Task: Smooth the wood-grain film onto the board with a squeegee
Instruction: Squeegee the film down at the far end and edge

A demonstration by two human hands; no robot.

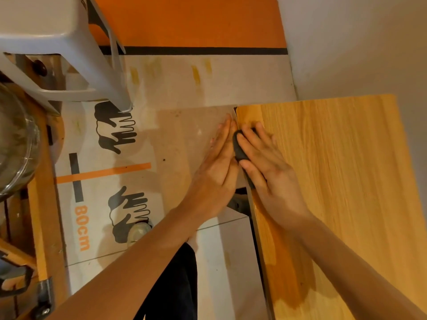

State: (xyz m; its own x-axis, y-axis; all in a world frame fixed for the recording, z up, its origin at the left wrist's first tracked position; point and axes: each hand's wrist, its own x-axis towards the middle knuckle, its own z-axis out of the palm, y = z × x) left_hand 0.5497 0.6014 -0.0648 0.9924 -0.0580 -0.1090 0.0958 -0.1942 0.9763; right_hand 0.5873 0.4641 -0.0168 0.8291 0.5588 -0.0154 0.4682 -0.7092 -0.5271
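The board (342, 181) fills the right side, covered with light wood-grain film (288, 250). Its left edge runs from the upper middle down to the bottom. My right hand (268, 167) lies flat on the film near that edge, pressing a dark squeegee (239, 146) under its fingers and thumb. My left hand (217, 167) is flat with its fingers straight and together, set against the board's left side just beside the squeegee. Most of the squeegee is hidden under my right hand.
A grey plastic stool (57, 49) stands at the upper left. A glass bowl (16, 144) sits on a wooden bench (44, 227) at the left. The floor (175, 84) has printed cardboard with hand marks. A pale wall (358, 42) rises behind the board.
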